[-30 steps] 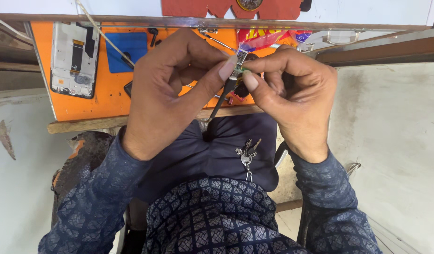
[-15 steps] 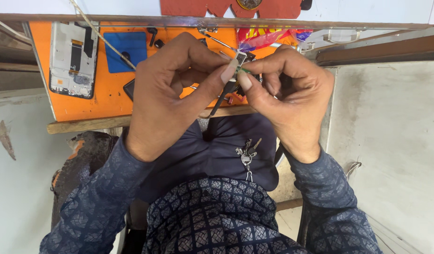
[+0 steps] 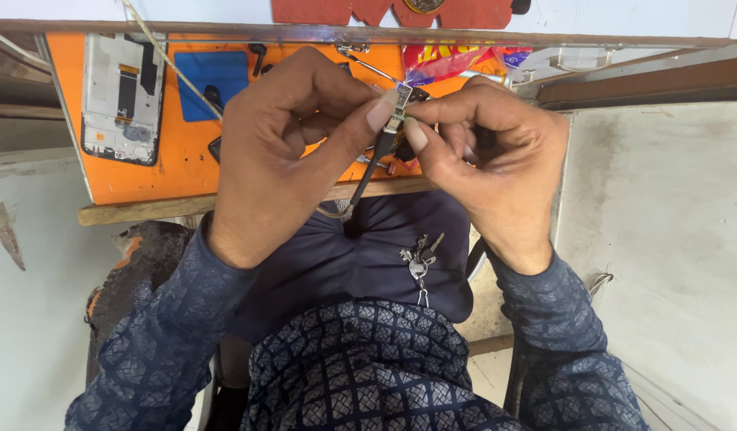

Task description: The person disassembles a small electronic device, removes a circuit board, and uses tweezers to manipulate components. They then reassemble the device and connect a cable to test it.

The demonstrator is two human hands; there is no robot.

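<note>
we pinch a small metal part (image 3: 398, 110) between both thumbs and forefingers, just above the near edge of the orange mat (image 3: 177, 160). our left hand (image 3: 285, 152) is curled closed, its thumb pressed to the part's left side; our right hand (image 3: 496, 164) is closed too, gripping the part's right side and also a dark-handled tool (image 3: 368, 172) that slants down toward our lap. the part looks light, stiff and thin, likely fragile and easy to drop, so we judge the edges the safest hold. on the mat's far left lies an opened phone (image 3: 122, 97); a blue pad (image 3: 211, 84) sits beside it. keys (image 3: 419, 259) hang below the mat.
</note>
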